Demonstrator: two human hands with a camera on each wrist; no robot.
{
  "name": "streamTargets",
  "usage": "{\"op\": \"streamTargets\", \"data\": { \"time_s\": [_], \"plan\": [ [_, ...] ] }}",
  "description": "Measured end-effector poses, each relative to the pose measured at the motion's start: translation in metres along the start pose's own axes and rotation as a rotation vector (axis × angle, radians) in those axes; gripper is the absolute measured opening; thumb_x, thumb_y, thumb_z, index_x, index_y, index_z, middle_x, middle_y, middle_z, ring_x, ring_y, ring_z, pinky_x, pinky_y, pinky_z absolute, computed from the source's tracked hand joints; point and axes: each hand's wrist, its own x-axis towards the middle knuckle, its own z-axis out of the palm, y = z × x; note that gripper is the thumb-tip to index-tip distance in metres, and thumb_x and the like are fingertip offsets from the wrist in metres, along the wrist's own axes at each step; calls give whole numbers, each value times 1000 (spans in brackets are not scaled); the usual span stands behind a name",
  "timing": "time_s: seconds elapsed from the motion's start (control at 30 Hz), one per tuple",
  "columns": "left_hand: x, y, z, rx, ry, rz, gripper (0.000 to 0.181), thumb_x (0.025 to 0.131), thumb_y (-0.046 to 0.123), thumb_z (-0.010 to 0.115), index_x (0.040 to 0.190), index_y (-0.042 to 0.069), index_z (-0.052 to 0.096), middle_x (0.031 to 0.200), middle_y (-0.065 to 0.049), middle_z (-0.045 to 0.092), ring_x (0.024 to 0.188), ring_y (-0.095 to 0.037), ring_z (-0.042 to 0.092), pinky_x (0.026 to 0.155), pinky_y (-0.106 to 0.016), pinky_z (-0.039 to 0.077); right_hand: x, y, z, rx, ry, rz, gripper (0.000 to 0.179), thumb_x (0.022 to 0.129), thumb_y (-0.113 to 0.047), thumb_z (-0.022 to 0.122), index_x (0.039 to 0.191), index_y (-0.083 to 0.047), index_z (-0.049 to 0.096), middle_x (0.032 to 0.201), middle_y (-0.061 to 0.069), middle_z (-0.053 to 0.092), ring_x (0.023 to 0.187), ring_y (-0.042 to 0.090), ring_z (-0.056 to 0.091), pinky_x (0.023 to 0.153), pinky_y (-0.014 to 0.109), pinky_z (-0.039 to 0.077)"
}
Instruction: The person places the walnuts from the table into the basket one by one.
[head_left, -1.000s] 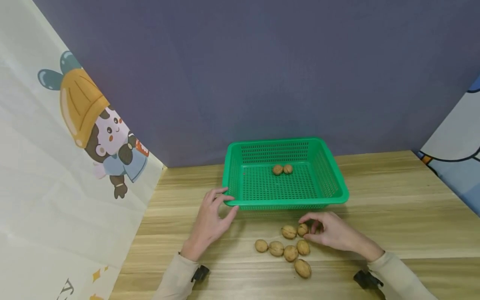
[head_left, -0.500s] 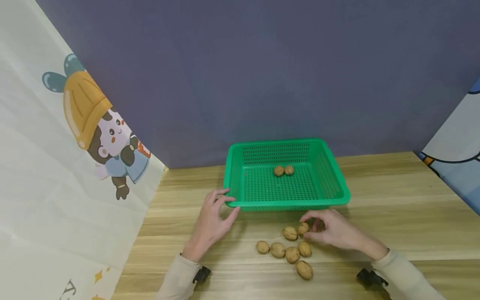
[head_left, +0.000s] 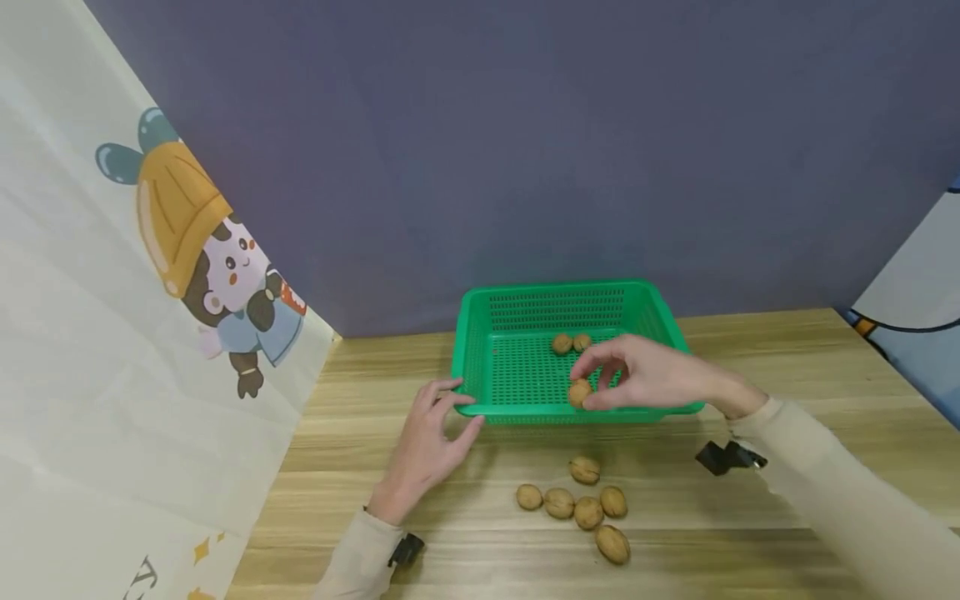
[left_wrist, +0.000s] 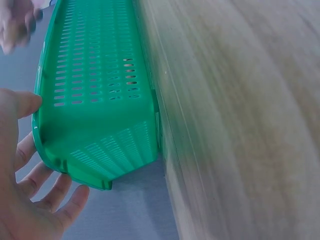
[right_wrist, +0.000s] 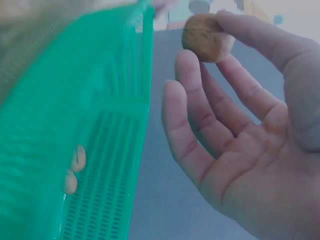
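1. Six walnuts point(head_left: 588, 512) are lying on the desk point(head_left: 795, 367), outside the basket point(head_left: 525, 409), apparently still left to do.
2. The left hand point(head_left: 423, 450) is resting at the basket's near-left corner, fingers loosely spread.
3. The right hand point(head_left: 656, 375) is pinching one walnut point(head_left: 579, 393), seemingly above the basket's near side, not yet released.
4. Two walnuts point(head_left: 562, 343) are sitting side by side inside, farther back, seemingly done.

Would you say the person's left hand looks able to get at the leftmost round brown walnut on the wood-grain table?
Probably yes: the left hand merely touches the green perforated plastic basket, and only bare tabletop shows between hand and walnut.
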Motion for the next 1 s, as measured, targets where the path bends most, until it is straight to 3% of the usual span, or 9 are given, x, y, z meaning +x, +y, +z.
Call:
{"op": "streamTargets", "data": {
  "time_s": [0.27, 0.47, 0.63, 0.73, 0.83, 0.93, 1.0],
  "plan": [
    [3, 2, 0, 12, -5, -6, 26, 96, 31, 80, 115, 13, 75, 145, -9, 62, 138, -29, 56, 113, -52, 52, 70, 18, -44, -6, 52, 88, 42, 101, -25, 74, 138, -6, 66, 134, 14, 70, 114, 26, 72, 92, 42, 61],
    [4, 3, 2, 3, -2, -6, 24, 96, 31, 79, 114, 15, 75, 143, -9, 63, 137, -30, 56, 111, -53, 54, 104, 36, -45, -54, 74, 165, 44, 100, -30, 75, 138, -9, 67, 137, 13, 69, 131, 34, 61, 108, 57, 52],
    [5, 1, 1, 4, 7, -5, 24, 95, 30, 80, 113, 15, 75, 142, -9, 62, 137, -30, 57, 113, -53, 53, 126, 56, -36, -91, 85, 207, 45, 103, -27, 71, 140, -4, 64, 141, 17, 66, 137, 39, 57, 113, 61, 48],
    [6, 1, 1, 5, 1, -6, 23, 96, 30, 80, 113, 16, 75, 143, -10, 62, 137, -30, 57, 112, -53, 53, 136, 74, -29, -173, 91, 242, 45, 104, -24, 69, 142, -2, 63, 142, 20, 65, 134, 41, 58, 110, 60, 51],
    [5, 2, 2, -1, -7, -5, 23, 96, 30, 80, 114, 16, 75, 143, -11, 63, 137, -30, 57, 111, -53, 53, 139, 89, -22, -221, 89, 279, 44, 105, -23, 68, 143, -1, 63, 142, 21, 65, 125, 38, 63, 98, 52, 57],
    [4, 2, 2, -4, -6, 3, 23, 96, 30, 80, 113, 16, 75, 142, -12, 63, 136, -30, 57, 111, -53, 54, 141, 97, -15, -200, 82, 284, 44, 105, -25, 67, 141, 0, 63, 142, 23, 65, 108, 35, 67, 82, 44, 57],
    [4, 2, 2, -2, 1, 7, 23, 96, 30, 80, 113, 16, 75, 142, -12, 63, 136, -30, 57, 111, -54, 54, 143, 99, -11, -196, 82, 281, 44, 105, -27, 68, 140, -1, 64, 142, 23, 65, 105, 33, 68, 81, 43, 58]
  ]
}}
